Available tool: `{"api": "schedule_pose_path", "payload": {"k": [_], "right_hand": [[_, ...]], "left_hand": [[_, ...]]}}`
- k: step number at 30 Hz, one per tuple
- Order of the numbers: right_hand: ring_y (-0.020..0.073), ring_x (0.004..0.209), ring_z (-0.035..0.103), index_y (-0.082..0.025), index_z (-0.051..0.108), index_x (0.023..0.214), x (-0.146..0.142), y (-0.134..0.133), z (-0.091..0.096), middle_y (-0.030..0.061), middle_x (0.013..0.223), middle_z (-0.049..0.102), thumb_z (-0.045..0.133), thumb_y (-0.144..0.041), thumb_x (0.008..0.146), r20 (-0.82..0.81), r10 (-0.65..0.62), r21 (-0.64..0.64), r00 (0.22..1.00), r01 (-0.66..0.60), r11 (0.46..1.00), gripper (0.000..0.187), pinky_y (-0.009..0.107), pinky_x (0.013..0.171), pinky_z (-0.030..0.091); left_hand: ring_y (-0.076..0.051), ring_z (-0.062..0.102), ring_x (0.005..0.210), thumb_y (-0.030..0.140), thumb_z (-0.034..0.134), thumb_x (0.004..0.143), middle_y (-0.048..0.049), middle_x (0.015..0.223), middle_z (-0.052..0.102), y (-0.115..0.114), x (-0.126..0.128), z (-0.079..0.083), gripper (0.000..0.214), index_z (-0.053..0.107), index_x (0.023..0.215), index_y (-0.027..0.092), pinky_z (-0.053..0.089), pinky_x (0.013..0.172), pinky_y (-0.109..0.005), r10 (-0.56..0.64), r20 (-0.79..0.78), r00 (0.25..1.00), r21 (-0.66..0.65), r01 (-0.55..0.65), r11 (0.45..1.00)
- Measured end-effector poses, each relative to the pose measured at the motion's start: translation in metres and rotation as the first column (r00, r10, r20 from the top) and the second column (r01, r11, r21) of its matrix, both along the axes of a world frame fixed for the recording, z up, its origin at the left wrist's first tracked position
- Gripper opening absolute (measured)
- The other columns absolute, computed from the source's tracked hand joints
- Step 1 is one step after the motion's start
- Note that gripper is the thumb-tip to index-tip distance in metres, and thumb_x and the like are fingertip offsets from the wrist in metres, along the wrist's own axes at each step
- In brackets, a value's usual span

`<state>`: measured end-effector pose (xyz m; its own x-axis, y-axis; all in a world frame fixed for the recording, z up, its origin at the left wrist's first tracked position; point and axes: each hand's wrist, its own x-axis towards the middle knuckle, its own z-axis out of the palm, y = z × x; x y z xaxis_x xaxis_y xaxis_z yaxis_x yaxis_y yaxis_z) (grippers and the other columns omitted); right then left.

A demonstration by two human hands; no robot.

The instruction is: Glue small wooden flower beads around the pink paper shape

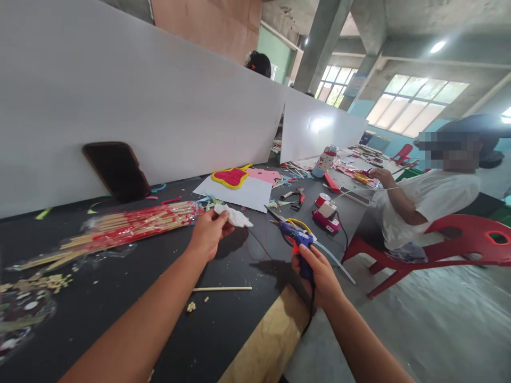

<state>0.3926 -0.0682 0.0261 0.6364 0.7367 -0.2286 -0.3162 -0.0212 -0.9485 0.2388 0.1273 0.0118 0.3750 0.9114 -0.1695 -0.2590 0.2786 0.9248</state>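
Observation:
My left hand [207, 233] is closed on a small white crumpled piece [235, 216], held just above the black table [131, 298]. My right hand [319, 274] grips the handle of a blue glue gun [297, 236] with an orange trigger, its nozzle pointing left toward the white piece. A clear glue stick [333, 256] juts from the gun's back, and a black cord hangs down from the handle. A thin wooden stick [222, 289] lies on the table below my left hand.
A plastic pack of wooden sticks [131, 226] lies to the left, and a phone [117, 170] leans on the white divider [159, 101]. White paper [243, 192], a pink and yellow cutout [230, 176], pliers [297, 198] and a tape roll [321, 199] lie beyond. A person in white [423, 205] sits on a red chair at right.

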Motion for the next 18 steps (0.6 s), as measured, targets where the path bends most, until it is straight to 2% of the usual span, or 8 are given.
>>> {"api": "schedule_pose_path", "payload": {"k": [4,6,8,11,13,18], "right_hand": [[0.0085,0.052,0.050,-0.020,0.057,0.081,0.008,-0.009,0.012,-0.0036,0.062,0.058,0.078,-0.044,0.067,0.028,-0.036,0.009,0.999,0.035,0.999,0.035,0.018,0.044,0.040],[0.0090,0.051,0.050,-0.020,0.057,0.080,0.007,-0.011,0.017,-0.0034,0.061,0.057,0.078,-0.045,0.066,0.043,-0.028,0.007,0.999,0.028,1.000,0.036,0.018,0.042,0.040],[0.0090,0.051,0.050,-0.020,0.057,0.080,0.004,-0.012,0.019,-0.0029,0.061,0.058,0.078,-0.046,0.065,0.056,-0.016,0.004,0.998,0.015,1.000,0.036,0.018,0.043,0.040],[0.0085,0.051,0.050,-0.020,0.058,0.082,-0.002,-0.013,0.019,-0.0026,0.061,0.059,0.078,-0.044,0.066,0.068,0.010,-0.003,0.998,-0.010,1.000,0.036,0.018,0.044,0.039],[0.0083,0.051,0.050,-0.020,0.059,0.084,-0.005,-0.013,0.018,-0.0026,0.061,0.060,0.078,-0.043,0.066,0.072,0.028,-0.004,0.997,-0.027,1.000,0.035,0.018,0.045,0.039],[0.0087,0.055,0.053,-0.021,0.062,0.090,-0.009,-0.017,0.019,-0.0025,0.065,0.062,0.079,-0.042,0.065,0.074,0.091,0.007,0.993,-0.092,0.996,0.037,0.018,0.048,0.040]], "left_hand": [[-0.015,0.065,0.071,0.028,0.062,0.075,-0.0025,0.085,0.068,-0.008,0.008,-0.003,0.023,0.060,0.095,0.017,0.053,0.060,-0.026,-0.094,-0.127,0.987,0.165,0.114,0.980],[-0.018,0.066,0.079,0.027,0.058,0.077,-0.0036,0.087,0.070,-0.011,0.015,-0.005,0.023,0.062,0.097,0.018,0.054,0.068,-0.029,-0.142,-0.230,0.963,0.256,0.201,0.946],[-0.021,0.066,0.088,0.023,0.057,0.078,-0.0051,0.088,0.071,-0.011,0.020,-0.007,0.019,0.064,0.095,0.017,0.053,0.077,-0.032,-0.140,-0.372,0.918,0.332,0.272,0.903],[-0.026,0.063,0.099,0.018,0.059,0.076,-0.0094,0.096,0.070,-0.005,0.016,-0.010,0.018,0.065,0.093,0.016,0.048,0.090,-0.040,-0.035,-0.600,0.799,0.415,0.348,0.841],[-0.029,0.060,0.107,0.015,0.057,0.077,-0.0136,0.105,0.067,-0.001,0.007,-0.008,0.025,0.063,0.101,0.014,0.044,0.094,-0.044,0.074,-0.711,0.700,0.459,0.382,0.802],[-0.032,0.058,0.111,0.012,0.046,0.080,-0.0177,0.121,0.057,-0.002,-0.025,0.011,0.039,0.058,0.117,0.016,0.045,0.090,-0.043,0.296,-0.824,0.484,0.528,0.465,0.710]]}}
